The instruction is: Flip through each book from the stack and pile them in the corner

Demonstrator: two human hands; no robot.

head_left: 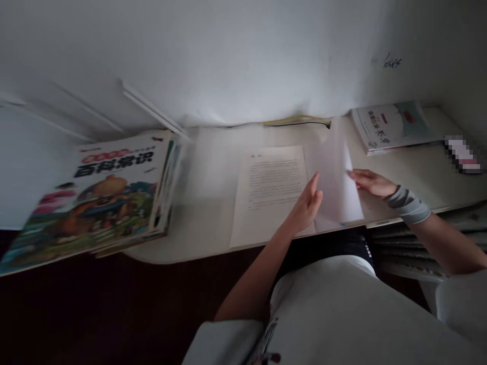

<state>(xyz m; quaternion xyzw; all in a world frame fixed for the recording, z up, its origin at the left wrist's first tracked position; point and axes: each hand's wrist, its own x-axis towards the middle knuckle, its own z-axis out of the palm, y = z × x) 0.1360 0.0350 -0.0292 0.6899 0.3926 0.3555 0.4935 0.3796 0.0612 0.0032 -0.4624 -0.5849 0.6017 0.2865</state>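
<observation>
An open book (272, 187) lies on the white desk near its front edge, with a printed page facing up on the left. My right hand (375, 183), with a grey band around the wrist, pinches the outer edge of a raised, pale sheet (337, 177) of this book. The sheet is slightly blurred, and I cannot tell whether it is one page or several. My left hand (307, 207) is at the book's middle, fingers stretched out and thumb apart, beside the raised sheet. Nothing is visibly held in it.
A stack of picture books (114, 187) stands at the left, overhanging the desk's front edge. Thin booklets (391, 126) lie at the back right, near a pixelated phone-like object (462, 153). A yellow and a black cable (297, 121) run along the wall.
</observation>
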